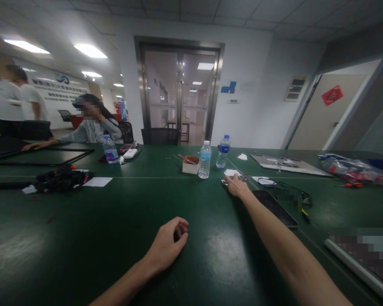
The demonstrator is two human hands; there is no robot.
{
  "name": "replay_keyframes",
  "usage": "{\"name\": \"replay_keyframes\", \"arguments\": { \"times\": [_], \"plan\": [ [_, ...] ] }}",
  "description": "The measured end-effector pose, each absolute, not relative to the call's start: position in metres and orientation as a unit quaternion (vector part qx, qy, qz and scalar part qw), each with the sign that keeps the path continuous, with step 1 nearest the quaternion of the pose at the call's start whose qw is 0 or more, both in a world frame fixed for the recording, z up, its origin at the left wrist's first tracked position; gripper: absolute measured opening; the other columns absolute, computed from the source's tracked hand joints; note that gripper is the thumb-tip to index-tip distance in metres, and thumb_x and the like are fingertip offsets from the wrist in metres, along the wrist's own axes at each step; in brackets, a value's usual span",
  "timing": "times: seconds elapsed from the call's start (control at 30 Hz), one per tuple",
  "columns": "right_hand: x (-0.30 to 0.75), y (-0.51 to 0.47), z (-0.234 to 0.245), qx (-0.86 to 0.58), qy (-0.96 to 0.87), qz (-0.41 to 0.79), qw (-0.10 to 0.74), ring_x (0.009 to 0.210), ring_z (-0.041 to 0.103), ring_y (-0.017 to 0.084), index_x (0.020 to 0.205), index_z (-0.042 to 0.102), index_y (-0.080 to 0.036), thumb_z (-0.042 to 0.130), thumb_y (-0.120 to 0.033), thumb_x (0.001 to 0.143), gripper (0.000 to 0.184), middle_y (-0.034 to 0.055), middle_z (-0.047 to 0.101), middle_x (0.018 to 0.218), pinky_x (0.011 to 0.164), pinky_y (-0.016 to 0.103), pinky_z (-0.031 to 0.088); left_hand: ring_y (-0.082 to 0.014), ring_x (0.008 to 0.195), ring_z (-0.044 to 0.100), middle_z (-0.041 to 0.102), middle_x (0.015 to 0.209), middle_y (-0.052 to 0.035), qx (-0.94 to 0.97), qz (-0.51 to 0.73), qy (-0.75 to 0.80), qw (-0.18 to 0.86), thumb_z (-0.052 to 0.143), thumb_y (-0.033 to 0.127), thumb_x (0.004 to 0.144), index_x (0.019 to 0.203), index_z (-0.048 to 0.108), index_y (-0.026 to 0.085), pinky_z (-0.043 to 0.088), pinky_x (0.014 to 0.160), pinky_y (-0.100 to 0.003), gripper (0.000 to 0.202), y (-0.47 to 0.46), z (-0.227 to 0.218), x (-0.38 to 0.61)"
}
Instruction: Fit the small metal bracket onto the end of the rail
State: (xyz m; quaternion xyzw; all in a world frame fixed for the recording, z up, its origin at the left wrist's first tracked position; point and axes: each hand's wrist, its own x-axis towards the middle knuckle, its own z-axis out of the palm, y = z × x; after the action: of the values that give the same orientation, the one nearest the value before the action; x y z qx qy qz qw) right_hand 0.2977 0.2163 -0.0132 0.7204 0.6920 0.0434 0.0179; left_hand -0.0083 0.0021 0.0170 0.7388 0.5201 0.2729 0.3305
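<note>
My right hand [238, 186] reaches far across the green table [121, 238], its fingers bent down at a small light-coloured object [224, 182] too small to make out. White papers [232, 172] lie just beyond those fingers. Beside the right wrist is a dark flat tablet or phone [272, 207]. My left hand [170, 242] rests on the table closer to me, fingers loosely curled, the thumb apart and nothing in it. Ahead of both hands stand a clear water bottle [205, 160], a second bottle with a blue cap [223, 152] and a small box [190, 165] with a red stick-like item.
Black gear with cables [62, 179] lies at left. Another bottle [110, 149] stands near a seated person [94, 123]. On the right are black cables [293, 191], a flat board [289, 164], plastic bags [357, 170] and a grey-edged item [354, 263].
</note>
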Motion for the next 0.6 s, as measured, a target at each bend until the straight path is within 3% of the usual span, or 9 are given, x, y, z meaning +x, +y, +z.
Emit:
{"name": "replay_keyframes", "arguments": {
  "times": [0.13, 0.33, 0.6],
  "plan": [
    [0.302, 0.22, -0.016, 0.726, 0.687, 0.034, 0.002, 0.096, 0.056, 0.023, 0.126, 0.043, -0.031, 0.027, -0.027, 0.094, 0.037, 0.0115, 0.038, 0.12, 0.084, 0.041, 0.037, -0.0175, 0.081, 0.059, 0.064, 0.1, -0.0049, 0.738, 0.269, 0.521, 0.335, 0.05, 0.02, 0.086, 0.107, 0.058, 0.016, 0.049, 0.07, -0.028, 0.022, 0.002, 0.017, -0.009],
    [0.306, 0.223, -0.021, 0.73, 0.68, 0.058, -0.028, 0.116, 0.039, 0.031, 0.124, 0.047, -0.032, 0.029, -0.027, 0.091, 0.038, 0.0112, 0.042, 0.119, 0.094, 0.047, 0.025, -0.0167, 0.08, 0.059, 0.064, 0.098, -0.0043, 0.739, 0.264, 0.528, 0.324, 0.05, 0.018, 0.085, 0.105, 0.058, 0.016, 0.049, 0.072, -0.028, 0.022, 0.002, 0.02, -0.008],
    [0.31, 0.228, -0.024, 0.718, 0.694, 0.041, -0.038, 0.114, 0.039, 0.027, 0.124, 0.047, -0.032, 0.032, -0.024, 0.089, 0.038, 0.0098, 0.044, 0.119, 0.094, 0.045, 0.025, -0.0168, 0.079, 0.059, 0.064, 0.098, -0.0047, 0.741, 0.274, 0.519, 0.326, 0.051, 0.018, 0.085, 0.106, 0.059, 0.015, 0.048, 0.069, -0.028, 0.023, 0.002, 0.017, -0.009]
  ]
}}
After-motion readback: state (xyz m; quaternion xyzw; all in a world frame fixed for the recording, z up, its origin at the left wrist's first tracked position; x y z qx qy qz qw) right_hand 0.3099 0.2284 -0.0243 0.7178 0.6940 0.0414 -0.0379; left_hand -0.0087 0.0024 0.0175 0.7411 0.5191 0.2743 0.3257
